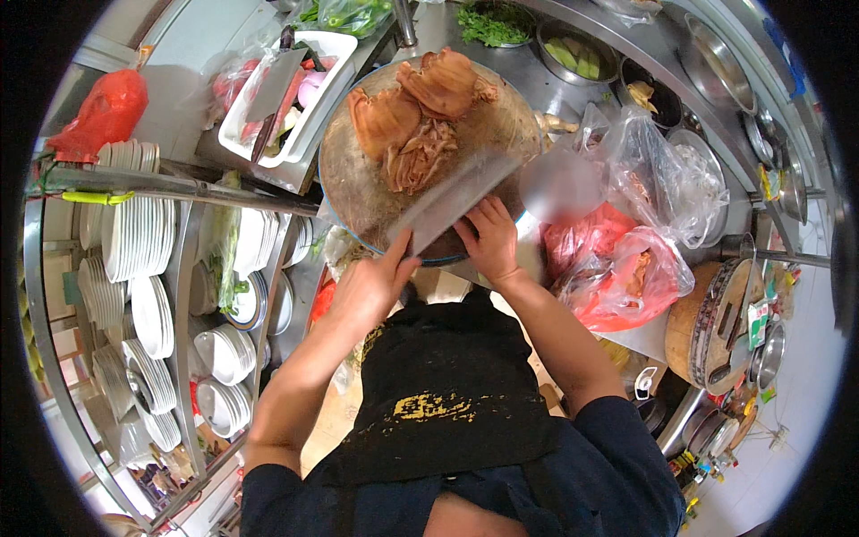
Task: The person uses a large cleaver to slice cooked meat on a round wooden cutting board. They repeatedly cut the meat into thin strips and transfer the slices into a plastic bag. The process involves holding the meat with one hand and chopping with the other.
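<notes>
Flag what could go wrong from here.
A cut: the left hand and right hand are both right at the wide blade, so a slip might nick a finger.
A spill: one browned piece lies near the far rim of the chopping board and could get pushed off.

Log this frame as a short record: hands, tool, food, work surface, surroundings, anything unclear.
Left hand: the left hand grips the cleaver at its lower-left end
Right hand: the right hand has its fingers at the blade's lower edge
Tool: cleaver, slanting up to the right, blurred
Food: brown meat pieces beyond the blade
Work surface: round chopping board
Left side: white tray with a second cleaver across it; stacked plates
Right side: red plastic bag
Unclear: right fingers' exact contact
</notes>
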{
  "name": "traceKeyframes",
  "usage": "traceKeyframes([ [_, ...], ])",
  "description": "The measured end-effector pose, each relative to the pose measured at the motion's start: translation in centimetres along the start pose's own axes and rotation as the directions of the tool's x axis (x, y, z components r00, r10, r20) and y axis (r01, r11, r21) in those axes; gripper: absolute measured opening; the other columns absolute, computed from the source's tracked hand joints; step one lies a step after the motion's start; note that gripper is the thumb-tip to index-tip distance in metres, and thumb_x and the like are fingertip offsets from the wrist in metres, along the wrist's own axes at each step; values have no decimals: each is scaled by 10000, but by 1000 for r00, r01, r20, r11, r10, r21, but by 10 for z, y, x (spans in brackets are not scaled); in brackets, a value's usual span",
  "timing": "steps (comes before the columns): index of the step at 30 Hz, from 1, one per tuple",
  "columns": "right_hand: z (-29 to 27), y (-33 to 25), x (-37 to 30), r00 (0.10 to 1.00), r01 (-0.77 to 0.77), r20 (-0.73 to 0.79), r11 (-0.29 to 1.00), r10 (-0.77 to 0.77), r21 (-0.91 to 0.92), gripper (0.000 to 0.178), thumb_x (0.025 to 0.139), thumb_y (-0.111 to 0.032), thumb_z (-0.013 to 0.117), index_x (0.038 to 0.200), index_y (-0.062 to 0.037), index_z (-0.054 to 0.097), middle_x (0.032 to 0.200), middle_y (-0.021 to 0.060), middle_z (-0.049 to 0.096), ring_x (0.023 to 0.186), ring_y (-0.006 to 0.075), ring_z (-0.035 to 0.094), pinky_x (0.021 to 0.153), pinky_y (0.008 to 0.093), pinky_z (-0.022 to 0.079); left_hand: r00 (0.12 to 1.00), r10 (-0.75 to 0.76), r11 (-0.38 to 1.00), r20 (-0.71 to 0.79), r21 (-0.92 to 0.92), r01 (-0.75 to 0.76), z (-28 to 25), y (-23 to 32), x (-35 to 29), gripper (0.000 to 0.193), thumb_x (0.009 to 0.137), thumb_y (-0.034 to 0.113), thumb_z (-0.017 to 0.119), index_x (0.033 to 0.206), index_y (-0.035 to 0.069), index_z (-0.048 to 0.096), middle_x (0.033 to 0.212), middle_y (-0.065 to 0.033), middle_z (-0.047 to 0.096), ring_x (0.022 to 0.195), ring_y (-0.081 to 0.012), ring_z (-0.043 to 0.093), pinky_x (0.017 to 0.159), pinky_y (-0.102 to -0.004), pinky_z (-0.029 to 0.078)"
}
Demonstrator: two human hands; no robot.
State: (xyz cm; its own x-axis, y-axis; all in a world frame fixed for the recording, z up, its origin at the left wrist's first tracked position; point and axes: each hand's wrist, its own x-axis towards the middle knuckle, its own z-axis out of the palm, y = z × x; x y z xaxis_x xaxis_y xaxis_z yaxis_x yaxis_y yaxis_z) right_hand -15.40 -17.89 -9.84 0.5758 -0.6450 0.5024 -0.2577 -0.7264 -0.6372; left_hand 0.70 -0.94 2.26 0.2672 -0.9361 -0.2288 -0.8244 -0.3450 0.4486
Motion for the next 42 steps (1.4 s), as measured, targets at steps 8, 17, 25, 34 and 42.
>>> traceKeyframes([
  [8,8,12,-16,1000,-25,0,999,25,30,323,676,-80,804,995,-59,755,1109,146,729,1077,396,669,912,466,564,990,-83,995,112,71,75,6,4,-42,597,1041,378,594,1546,110,420,801,-254,714,696,-472,693,631,-569,550],
  [17,-5,-1,5,999,34,-22,996,-32,88,211,806,-91,772,1010,-42,750,1100,128,723,1066,384,663,930,455,552,992,39,977,-123,-205,-64,30,-6,44,537,1068,413,534,1473,60,518,775,-257,708,724,-476,701,667,-571,550],
  [25,-6,8,19,999,38,24,995,-36,-93,289,777,-93,782,1064,-79,754,1193,110,703,1141,379,629,997,449,533,999,4,999,38,-45,-2,-16,-2,-27,501,1039,302,615,1469,63,520,879,-285,702,806,-476,697,694,-547,542],
  [34,-4,10,10,997,-58,47,995,61,-76,322,726,-54,785,1045,-78,752,1154,126,722,1110,371,662,954,435,559,962,-179,984,205,36,175,-13,12,-23,568,1061,390,553,1536,103,429,847,-291,705,774,-482,702,685,-584,537],
  [42,-10,9,17,999,14,35,1000,-14,14,207,803,-99,782,1005,-74,749,1120,120,719,1047,358,668,918,439,557,993,-97,971,61,-215,108,12,-1,47,500,1074,401,528,1473,100,529,838,-308,696,820,-518,685,724,-577,535],
])
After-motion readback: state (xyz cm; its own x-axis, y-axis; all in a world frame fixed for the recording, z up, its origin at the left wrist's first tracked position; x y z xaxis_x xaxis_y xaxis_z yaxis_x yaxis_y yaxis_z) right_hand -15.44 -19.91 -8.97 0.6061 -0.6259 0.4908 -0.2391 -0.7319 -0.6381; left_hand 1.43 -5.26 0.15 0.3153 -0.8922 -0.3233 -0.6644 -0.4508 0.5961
